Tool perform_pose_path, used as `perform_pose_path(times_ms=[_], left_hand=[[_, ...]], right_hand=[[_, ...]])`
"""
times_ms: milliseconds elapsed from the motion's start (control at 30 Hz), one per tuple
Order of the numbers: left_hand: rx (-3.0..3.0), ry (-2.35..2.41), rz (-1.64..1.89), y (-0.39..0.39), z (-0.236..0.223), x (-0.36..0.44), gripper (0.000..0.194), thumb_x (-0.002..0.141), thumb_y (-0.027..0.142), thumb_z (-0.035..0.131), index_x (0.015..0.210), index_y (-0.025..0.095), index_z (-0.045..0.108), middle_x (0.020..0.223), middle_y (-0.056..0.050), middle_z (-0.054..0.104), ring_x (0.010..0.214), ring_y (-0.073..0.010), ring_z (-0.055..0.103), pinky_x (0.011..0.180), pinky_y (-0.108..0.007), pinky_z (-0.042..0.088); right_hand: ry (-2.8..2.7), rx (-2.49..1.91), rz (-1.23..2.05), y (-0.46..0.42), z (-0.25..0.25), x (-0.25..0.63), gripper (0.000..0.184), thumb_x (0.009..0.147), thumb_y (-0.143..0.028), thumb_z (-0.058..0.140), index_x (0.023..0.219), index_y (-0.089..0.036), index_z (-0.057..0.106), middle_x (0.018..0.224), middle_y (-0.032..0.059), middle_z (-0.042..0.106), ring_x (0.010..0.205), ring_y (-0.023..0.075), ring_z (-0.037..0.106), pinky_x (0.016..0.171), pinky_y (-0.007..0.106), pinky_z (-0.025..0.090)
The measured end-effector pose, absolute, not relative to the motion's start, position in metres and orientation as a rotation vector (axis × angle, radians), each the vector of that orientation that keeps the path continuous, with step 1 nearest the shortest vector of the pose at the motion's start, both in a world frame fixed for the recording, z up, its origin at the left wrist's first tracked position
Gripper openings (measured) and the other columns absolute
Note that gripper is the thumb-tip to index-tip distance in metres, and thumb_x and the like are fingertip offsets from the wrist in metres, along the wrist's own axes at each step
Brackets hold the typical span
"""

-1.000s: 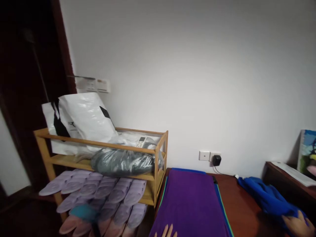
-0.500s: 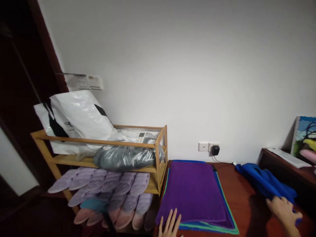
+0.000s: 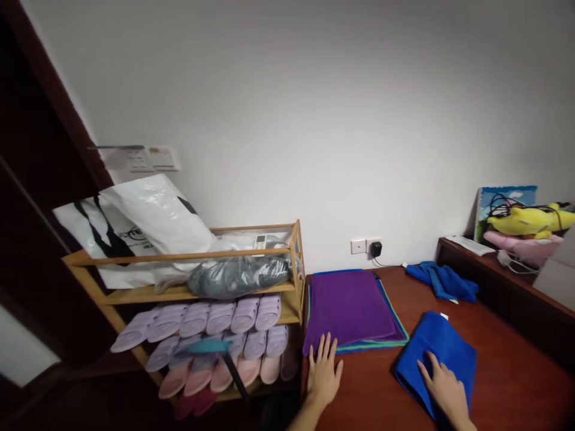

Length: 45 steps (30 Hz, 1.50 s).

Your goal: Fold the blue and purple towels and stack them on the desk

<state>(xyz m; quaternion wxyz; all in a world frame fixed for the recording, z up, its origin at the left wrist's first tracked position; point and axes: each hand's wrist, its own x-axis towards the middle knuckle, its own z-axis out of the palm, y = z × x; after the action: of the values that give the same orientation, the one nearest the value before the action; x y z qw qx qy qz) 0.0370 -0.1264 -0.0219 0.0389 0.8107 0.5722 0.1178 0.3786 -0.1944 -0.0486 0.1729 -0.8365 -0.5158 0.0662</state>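
Note:
My left hand lies with fingers spread at the near edge of a stack of cloths, its fingertips touching the purple cloth on top. Blue and green edges of other cloths stick out beneath the purple one. On the right, my right hand rests open, fingers apart, on a folded blue cloth. This cloth lies flat on the table, turned at an angle, with a small white tag at its far edge. Farther back sits a crumpled blue cloth, touched by neither hand.
The reddish-brown table meets a wall with a black plug. A raised ledge at right bears a yellow plush toy. At left stands a wooden rack with slippers and a white bag.
My right hand has come nearer and leftward, away from the bunched blue cloth at the back. A folded blue cloth is now under it. More of my left hand shows.

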Motion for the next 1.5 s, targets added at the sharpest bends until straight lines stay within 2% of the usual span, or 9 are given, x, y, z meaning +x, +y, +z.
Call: perform_pose_path(times_ms=[200,300,467,633,800,933,1067,1267,1500], left_hand=[[2.361,1.59,0.255,-0.136,0.007,0.036,0.059,0.087,0.039,0.034,0.142,0.021,0.028,0.155,-0.005,0.013,0.142,-0.022,0.006,0.112,-0.053,0.007],[2.374,1.396,0.277,-0.162,0.018,0.048,0.059,0.086,0.04,0.036,0.142,0.024,0.028,0.155,-0.003,0.013,0.141,-0.0197,0.01,0.113,-0.049,0.014],[2.295,0.957,0.231,-0.221,0.013,0.078,0.101,0.065,0.058,0.062,0.146,0.03,0.008,0.156,-0.003,0.007,0.141,-0.027,0.012,0.112,-0.048,0.02],[2.353,1.069,0.331,-0.239,0.005,0.081,0.062,0.076,0.03,0.052,0.135,0.035,0.036,0.153,0.0,0.02,0.137,-0.0254,0.022,0.112,-0.046,0.018],[2.289,1.082,0.45,-0.23,0.016,0.069,0.063,0.067,0.007,0.045,0.124,0.035,0.05,0.129,-0.001,0.049,0.117,-0.0198,0.045,0.103,-0.033,0.032],[1.798,1.033,0.73,-0.215,0.017,0.058,0.059,0.056,0.006,0.051,0.108,0.031,0.062,0.113,0.002,0.06,0.109,-0.0192,0.05,0.1,-0.03,0.035],[1.443,1.173,0.842,-0.195,0.016,0.04,0.045,0.053,0.012,0.054,0.096,0.022,0.063,0.091,0.0,0.065,0.091,-0.0201,0.058,0.081,-0.03,0.044],[1.159,1.099,0.852,-0.179,0.034,0.012,0.034,0.053,0.026,0.067,0.087,0.02,0.065,0.066,0.004,0.063,0.065,-0.0161,0.059,0.062,-0.026,0.043],[1.04,0.963,1.01,-0.137,0.072,0.017,0.049,0.07,0.056,0.061,0.104,0.021,0.059,0.095,-0.008,0.068,0.088,-0.021,0.063,0.078,-0.035,0.048]], right_hand=[[-1.51,-2.229,0.425,-0.217,-0.026,0.355,0.032,0.082,-0.028,0.034,0.106,-0.013,0.05,0.09,0.0166,0.068,0.089,0.029,0.065,0.076,0.038,0.046],[-1.497,-2.168,0.422,-0.221,-0.017,0.327,0.031,0.083,-0.03,0.033,0.104,-0.015,0.051,0.091,0.0154,0.069,0.087,0.0275,0.066,0.076,0.037,0.047],[-1.658,-1.814,0.545,-0.223,-0.007,0.264,0.036,0.087,-0.044,0.035,0.11,-0.024,0.054,0.108,0.0039,0.067,0.097,0.0166,0.062,0.086,0.025,0.045],[-1.683,-1.715,0.567,-0.237,-0.014,0.274,0.046,0.085,-0.04,0.037,0.124,-0.018,0.05,0.102,0.0077,0.068,0.094,0.0204,0.062,0.087,0.034,0.046],[-1.838,-2.015,0.146,-0.263,-0.036,0.317,0.064,0.071,-0.022,0.042,0.135,-0.031,0.04,0.146,0.0062,0.038,0.132,0.0294,0.033,0.101,0.057,0.029],[-1.946,-2.024,0.207,-0.283,-0.048,0.319,0.062,0.071,-0.025,0.043,0.133,-0.028,0.043,0.139,0.0075,0.046,0.126,0.027,0.041,0.102,0.052,0.029],[-2.013,-1.95,0.122,-0.293,-0.042,0.3,0.059,0.074,-0.031,0.048,0.133,-0.025,0.043,0.125,0.0107,0.056,0.118,0.028,0.047,0.101,0.047,0.031],[-2.046,-1.822,-0.035,-0.278,-0.037,0.264,0.061,0.074,-0.047,0.054,0.129,-0.021,0.045,0.146,0.0154,0.035,0.134,0.0335,0.028,0.103,0.052,0.028],[-1.619,-1.928,0.246,-0.24,-0.029,0.245,0.048,0.084,-0.041,0.038,0.121,-0.012,0.051,0.106,0.0174,0.067,0.099,0.0294,0.062,0.09,0.044,0.043]])
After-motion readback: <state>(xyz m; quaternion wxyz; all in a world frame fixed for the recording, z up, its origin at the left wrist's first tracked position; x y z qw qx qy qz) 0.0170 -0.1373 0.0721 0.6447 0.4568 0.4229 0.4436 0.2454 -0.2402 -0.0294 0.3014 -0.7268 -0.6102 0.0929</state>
